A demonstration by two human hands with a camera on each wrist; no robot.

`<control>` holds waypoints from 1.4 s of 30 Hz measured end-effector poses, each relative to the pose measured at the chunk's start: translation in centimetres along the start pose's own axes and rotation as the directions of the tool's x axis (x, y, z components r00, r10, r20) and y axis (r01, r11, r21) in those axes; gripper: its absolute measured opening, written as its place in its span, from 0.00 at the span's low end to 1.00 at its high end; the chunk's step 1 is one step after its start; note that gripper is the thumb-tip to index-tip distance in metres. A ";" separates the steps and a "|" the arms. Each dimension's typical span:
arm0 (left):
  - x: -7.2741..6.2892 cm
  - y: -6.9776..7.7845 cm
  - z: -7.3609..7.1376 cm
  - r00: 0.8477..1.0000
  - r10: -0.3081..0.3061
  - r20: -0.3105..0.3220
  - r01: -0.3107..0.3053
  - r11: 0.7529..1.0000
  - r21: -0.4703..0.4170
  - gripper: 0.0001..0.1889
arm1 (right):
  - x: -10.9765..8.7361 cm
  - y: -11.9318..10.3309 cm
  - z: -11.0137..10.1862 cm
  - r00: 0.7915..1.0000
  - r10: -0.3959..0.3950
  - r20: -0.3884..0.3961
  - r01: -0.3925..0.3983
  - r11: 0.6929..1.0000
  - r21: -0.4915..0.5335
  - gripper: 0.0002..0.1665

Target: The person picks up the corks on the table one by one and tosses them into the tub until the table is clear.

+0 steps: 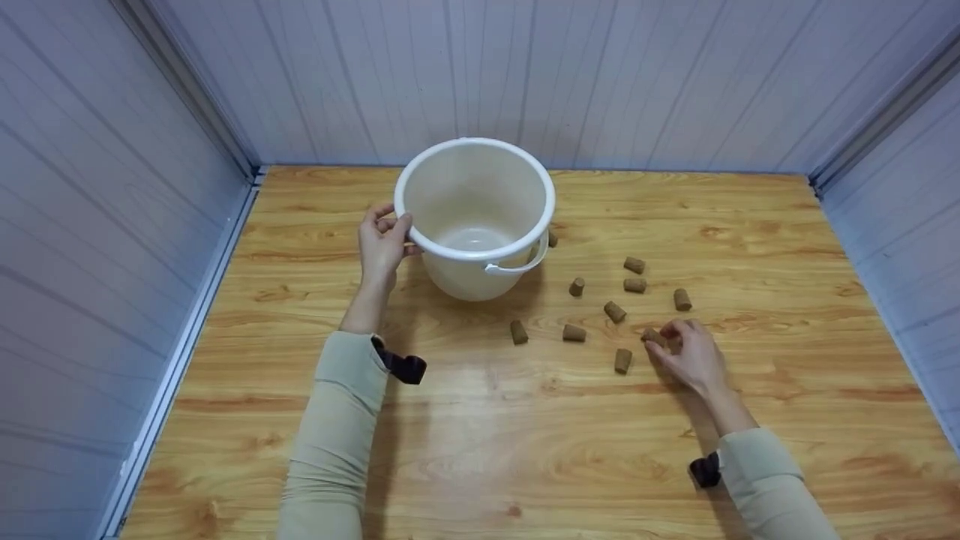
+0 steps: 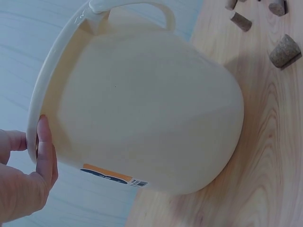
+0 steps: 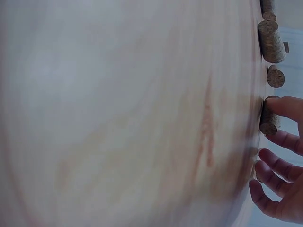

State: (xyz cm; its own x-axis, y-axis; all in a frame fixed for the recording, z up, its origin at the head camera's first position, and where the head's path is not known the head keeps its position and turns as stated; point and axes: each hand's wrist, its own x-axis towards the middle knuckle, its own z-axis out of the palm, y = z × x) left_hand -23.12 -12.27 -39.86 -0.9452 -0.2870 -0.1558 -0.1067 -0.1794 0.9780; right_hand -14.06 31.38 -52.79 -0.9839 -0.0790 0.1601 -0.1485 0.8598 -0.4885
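A white plastic bucket (image 1: 471, 279) stands upright toward the back of the wooden surface, its inside bare. My left hand (image 1: 381, 251) grips the bucket's left rim, thumb on one side and fingers on the other; the left wrist view shows the bucket wall (image 2: 151, 104) with an orange and dark label (image 2: 106, 173). To the right, my right hand (image 1: 694, 360) pinches a brown cork (image 1: 651, 335) between thumb and forefinger, low at the wood. In the right wrist view that cork (image 3: 270, 117) lies along the surface, with the other fingers spread apart from it.
Several loose corks lie between bucket and right hand, among them a near one (image 1: 623, 361) and one (image 1: 519, 332) in front of the bucket. Another cork (image 1: 553, 238) is partly hidden behind the bucket. The bucket's handle (image 1: 525, 264) hangs at its right front. Pale panel walls (image 1: 480, 82) enclose the surface.
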 end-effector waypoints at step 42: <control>0.1 -0.1 0.0 0.999 -0.045 -0.004 0.044 0.997 -0.069 0.18 | 0.0 -0.8 -0.2 0.995 0.006 -0.103 0.001 0.998 0.065 0.13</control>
State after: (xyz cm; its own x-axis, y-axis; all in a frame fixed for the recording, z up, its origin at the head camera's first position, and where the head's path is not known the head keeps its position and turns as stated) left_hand -23.18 -12.26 -40.01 -0.9381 -0.2826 -0.2000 -0.1272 -0.2560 0.9583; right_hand -13.88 30.81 -52.23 -0.9693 -0.0216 0.2449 -0.1556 0.8250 -0.5434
